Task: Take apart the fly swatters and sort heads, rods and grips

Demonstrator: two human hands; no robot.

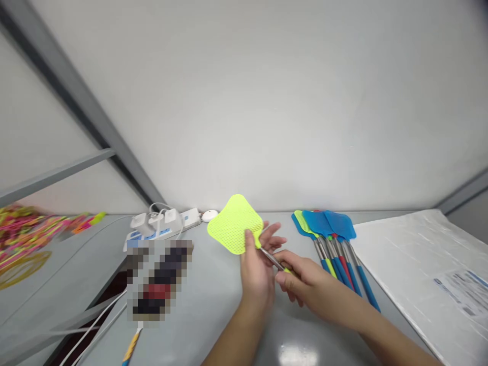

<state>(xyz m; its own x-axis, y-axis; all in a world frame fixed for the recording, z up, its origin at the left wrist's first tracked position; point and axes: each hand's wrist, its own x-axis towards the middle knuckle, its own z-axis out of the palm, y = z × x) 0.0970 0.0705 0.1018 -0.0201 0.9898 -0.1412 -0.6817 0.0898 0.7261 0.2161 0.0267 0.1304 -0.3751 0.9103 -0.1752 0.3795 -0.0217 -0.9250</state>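
A yellow-green fly swatter [234,223] with a perforated head and a metal shaft is held above the grey table in front of me. My left hand [254,264] is at the neck of the swatter, its thumb against the lower edge of the head and its fingers curled loosely behind. Farther down, my right hand [305,274] is closed around the handle end, hiding most of the grip. To the right lies a bunch of similar fly swatters [328,226], mostly blue, with green and red ones among them.
A white plastic package [412,264] with a printed label covers the right side. At left are a power strip [168,231] with chargers, a small white round object [209,216], a pixelated phone-shaped area [162,279] with a cable, and brightly coloured strips [41,234] beyond the metal frame.
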